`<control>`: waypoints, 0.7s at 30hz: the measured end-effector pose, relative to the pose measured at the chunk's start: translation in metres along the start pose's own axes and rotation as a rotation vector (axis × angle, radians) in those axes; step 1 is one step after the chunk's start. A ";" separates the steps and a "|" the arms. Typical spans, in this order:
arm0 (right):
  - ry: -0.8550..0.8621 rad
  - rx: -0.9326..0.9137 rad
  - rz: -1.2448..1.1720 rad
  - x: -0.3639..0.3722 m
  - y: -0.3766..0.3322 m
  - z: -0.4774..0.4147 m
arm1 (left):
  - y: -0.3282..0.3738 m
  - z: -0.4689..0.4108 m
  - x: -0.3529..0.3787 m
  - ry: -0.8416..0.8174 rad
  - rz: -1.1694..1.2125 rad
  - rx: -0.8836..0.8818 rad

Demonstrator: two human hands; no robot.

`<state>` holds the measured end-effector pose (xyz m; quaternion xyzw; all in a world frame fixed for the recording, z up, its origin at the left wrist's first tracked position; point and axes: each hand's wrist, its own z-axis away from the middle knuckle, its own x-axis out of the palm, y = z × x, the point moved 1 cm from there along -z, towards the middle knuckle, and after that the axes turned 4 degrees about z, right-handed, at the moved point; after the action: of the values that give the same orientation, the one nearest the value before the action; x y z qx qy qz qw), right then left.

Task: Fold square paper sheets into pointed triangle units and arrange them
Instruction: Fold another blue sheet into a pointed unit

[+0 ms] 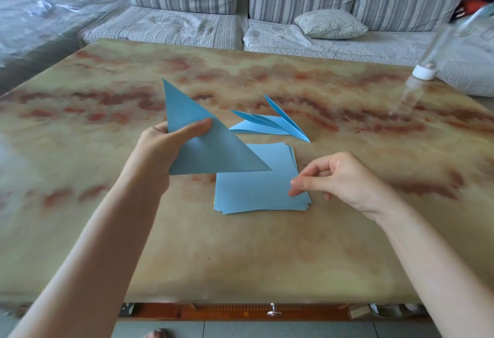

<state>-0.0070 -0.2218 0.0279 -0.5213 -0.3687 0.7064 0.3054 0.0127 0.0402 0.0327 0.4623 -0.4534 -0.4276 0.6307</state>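
My left hand (163, 145) holds up a blue sheet folded into a large triangle (203, 147), thumb pressed on its front face. Below it a stack of blue square sheets (256, 188) lies flat on the marble-patterned table (240, 252). My right hand (336, 180) hovers over the stack's right edge with fingers loosely curled and thumb and forefinger close together, holding nothing. Behind the stack lie folded pointed blue units (270, 123), overlapping, tips pointing up and left.
A clear plastic bottle with a white cap (425, 70) lies tilted at the table's far right edge. A striped sofa (240, 3) with a small cushion (331, 23) stands behind the table. A drawer knob (272, 309) shows under the front edge.
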 end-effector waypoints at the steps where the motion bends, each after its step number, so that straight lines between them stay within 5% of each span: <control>1: 0.014 -0.006 -0.005 -0.003 -0.001 0.000 | -0.001 0.001 0.001 -0.014 -0.010 -0.012; 12: 0.039 -0.132 -0.258 0.022 -0.021 -0.009 | -0.014 0.017 0.029 -0.272 -0.254 -0.135; 21: -0.046 -0.096 -0.277 0.026 -0.018 -0.013 | -0.012 0.023 0.039 -0.352 -0.430 -0.031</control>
<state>-0.0005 -0.1882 0.0274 -0.4633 -0.4774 0.6507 0.3662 -0.0023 -0.0037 0.0317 0.4568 -0.4407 -0.6324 0.4441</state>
